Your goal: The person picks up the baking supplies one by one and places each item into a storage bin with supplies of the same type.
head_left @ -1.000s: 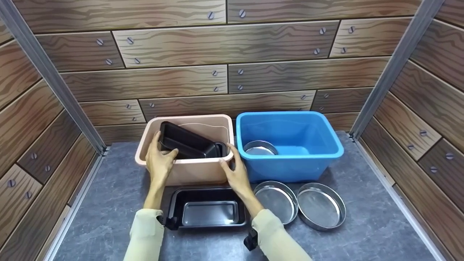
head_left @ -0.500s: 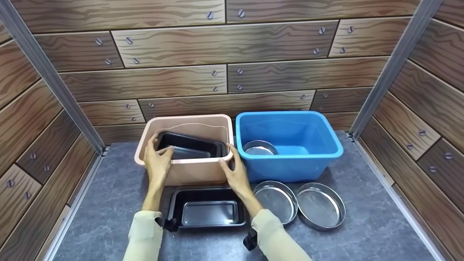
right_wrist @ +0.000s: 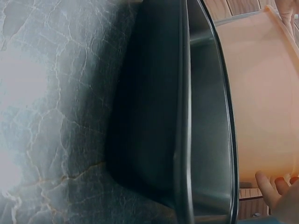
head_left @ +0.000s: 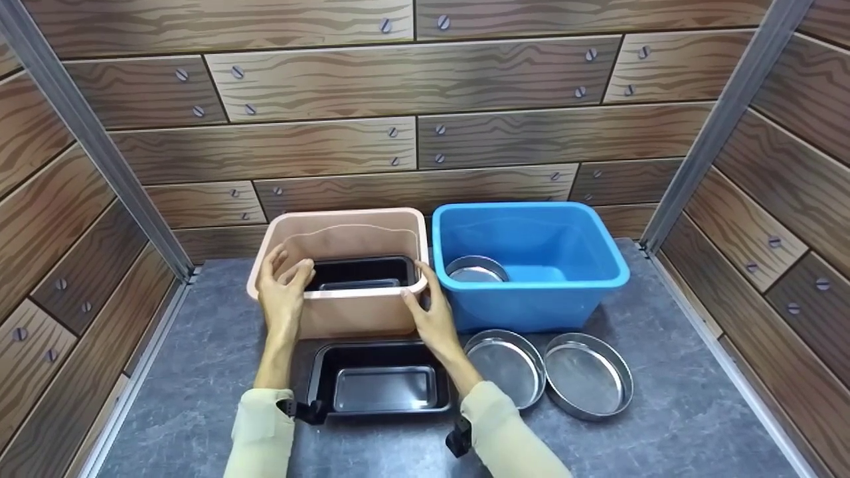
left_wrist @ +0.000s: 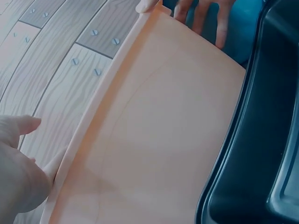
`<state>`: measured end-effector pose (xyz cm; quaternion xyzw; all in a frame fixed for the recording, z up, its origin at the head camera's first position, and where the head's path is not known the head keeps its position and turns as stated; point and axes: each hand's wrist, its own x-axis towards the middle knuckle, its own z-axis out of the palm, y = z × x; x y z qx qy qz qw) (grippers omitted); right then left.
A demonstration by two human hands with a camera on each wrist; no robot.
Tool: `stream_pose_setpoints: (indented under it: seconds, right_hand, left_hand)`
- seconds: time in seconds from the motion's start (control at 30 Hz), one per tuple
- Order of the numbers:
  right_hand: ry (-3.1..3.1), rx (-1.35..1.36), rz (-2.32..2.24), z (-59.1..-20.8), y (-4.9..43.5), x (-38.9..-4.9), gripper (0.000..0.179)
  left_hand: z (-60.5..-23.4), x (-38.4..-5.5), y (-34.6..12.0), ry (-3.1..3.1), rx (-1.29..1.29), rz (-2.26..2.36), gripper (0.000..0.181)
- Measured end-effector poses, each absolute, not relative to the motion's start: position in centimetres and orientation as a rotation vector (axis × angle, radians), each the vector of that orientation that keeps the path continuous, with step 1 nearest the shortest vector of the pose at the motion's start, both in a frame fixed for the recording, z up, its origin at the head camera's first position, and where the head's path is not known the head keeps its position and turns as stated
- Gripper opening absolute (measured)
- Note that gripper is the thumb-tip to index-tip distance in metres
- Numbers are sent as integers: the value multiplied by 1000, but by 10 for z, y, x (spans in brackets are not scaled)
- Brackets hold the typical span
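Left hand [head_left: 281,299] spread, empty, at peach bin's [head_left: 362,315] rim; right hand [head_left: 435,322], fingers loose, touches right corner. Black pan [head_left: 364,269] inside bin, centre-left of frame, seems placed; next likely calls for gripping lower-centre pan [head_left: 385,389].

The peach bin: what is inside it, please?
Inside the peach bin is a black rectangular pan. In the head view, the front wall hides its near side; anything beneath it is covered.

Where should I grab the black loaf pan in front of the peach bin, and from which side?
Probably the middle of the near long rim, from the front: the black loaf pan sits opening upward, its near side facing open tabletop, its far side close to the peach bin.
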<state>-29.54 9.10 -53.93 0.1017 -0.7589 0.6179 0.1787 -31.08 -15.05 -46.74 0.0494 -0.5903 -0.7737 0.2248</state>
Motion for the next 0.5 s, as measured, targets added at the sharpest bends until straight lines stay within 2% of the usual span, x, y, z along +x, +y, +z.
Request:
stream_pose_setpoints:
  seconds: [0.5]
  right_hand:
    - [-2164,302,1749,-539,93,-296,59]
  left_hand:
    - [-472,-305,-149,-1437,35,-2267,61]
